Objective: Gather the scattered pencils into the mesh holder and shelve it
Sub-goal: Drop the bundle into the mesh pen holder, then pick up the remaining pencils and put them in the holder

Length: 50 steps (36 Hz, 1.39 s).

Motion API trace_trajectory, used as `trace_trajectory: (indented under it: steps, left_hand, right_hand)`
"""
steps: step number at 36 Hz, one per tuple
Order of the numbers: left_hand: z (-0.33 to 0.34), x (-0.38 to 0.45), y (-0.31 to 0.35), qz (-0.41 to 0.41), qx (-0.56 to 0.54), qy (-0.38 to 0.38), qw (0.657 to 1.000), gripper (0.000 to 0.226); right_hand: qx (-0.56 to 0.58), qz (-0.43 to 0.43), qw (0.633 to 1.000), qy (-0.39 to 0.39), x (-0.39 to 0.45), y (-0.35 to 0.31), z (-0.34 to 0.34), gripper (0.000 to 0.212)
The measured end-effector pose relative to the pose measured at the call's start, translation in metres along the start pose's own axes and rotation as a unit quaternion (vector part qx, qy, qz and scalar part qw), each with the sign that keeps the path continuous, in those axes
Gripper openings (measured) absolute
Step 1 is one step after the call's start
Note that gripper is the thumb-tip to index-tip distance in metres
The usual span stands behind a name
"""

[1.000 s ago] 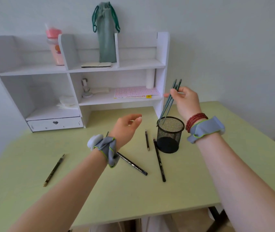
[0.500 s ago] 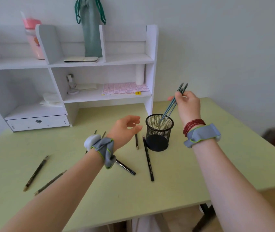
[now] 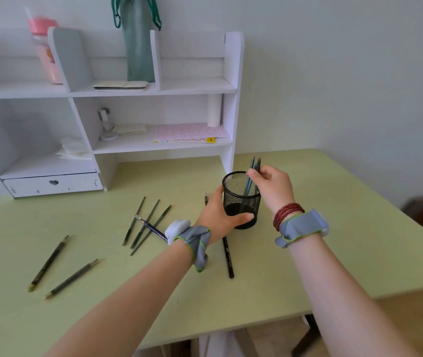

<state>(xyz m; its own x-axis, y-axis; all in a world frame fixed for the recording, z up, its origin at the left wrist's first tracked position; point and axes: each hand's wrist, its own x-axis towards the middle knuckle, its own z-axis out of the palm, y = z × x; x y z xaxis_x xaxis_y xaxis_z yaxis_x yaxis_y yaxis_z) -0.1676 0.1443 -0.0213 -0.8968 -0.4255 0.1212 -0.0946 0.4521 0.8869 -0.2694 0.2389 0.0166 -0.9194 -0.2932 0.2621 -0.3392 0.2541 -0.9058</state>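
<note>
On the green desk (image 3: 334,228), black mesh holder (image 3: 241,202) — round, upright, see-through.

Pink bottle (image 3: 44,47), green pouch (image 3: 137,45), label sheet (image 3: 191,132)

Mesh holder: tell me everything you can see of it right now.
The mesh holder is a black wire-mesh cylinder, open-topped with a solid dark base, standing upright on the green desk in front of the white shelf unit's right post. The left hand grips its lower wall; the right hand lowers green pencils into it.
</note>
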Motion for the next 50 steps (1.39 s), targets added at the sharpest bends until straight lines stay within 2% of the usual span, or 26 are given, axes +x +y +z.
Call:
trace_trajectory:
  steps: [5, 12, 19, 26, 38, 42, 45, 47, 50]
  left_hand:
    - [0.007, 0.0, -0.004, -0.01, -0.019, 0.017, 1.0, 0.093]
    - [0.01, 0.003, -0.003, -0.008, -0.022, 0.045, 0.999, 0.086]
    - [0.004, -0.001, 0.004, -0.001, -0.042, 0.087, 0.995, 0.078]
    - [-0.035, -0.008, 0.019, 0.034, -0.04, 0.144, 0.988, 0.074]
    - [-0.131, -0.044, 0.014, 0.044, -0.032, 0.227, 0.972, 0.075]
    - [-0.153, -0.058, 0.003, 0.029, -0.043, 0.249, 0.967, 0.08]
    - [-0.164, -0.066, -0.005, 0.023, -0.048, 0.256, 0.965, 0.081]
    - [-0.17, -0.07, -0.009, 0.018, -0.048, 0.26, 0.964, 0.079]
    - [-0.175, -0.074, -0.013, 0.013, -0.052, 0.263, 0.963, 0.077]
  right_hand:
    - [0.004, -0.016, 1.0, 0.0, -0.004, 0.002, 0.004, 0.014]
    - [0.036, -0.01, 0.999, -0.034, -0.015, -0.002, 0.01, 0.036]
    - [0.064, -0.023, 0.997, -0.036, -0.02, -0.016, 0.013, 0.041]
    - [0.118, -0.056, 0.989, -0.066, -0.028, -0.063, 0.03, 0.04]
    - [0.246, -0.038, 0.948, -0.199, -0.054, -0.104, 0.091, 0.044]
    - [0.166, -0.003, 0.967, -0.194, -0.061, -0.099, 0.111, 0.038]
    - [-0.017, -0.001, 0.974, -0.224, -0.067, -0.085, 0.122, 0.033]
    - [-0.136, -0.005, 0.957, -0.256, -0.074, -0.074, 0.129, 0.035]
    - [-0.243, -0.016, 0.922, -0.302, -0.082, -0.062, 0.14, 0.045]
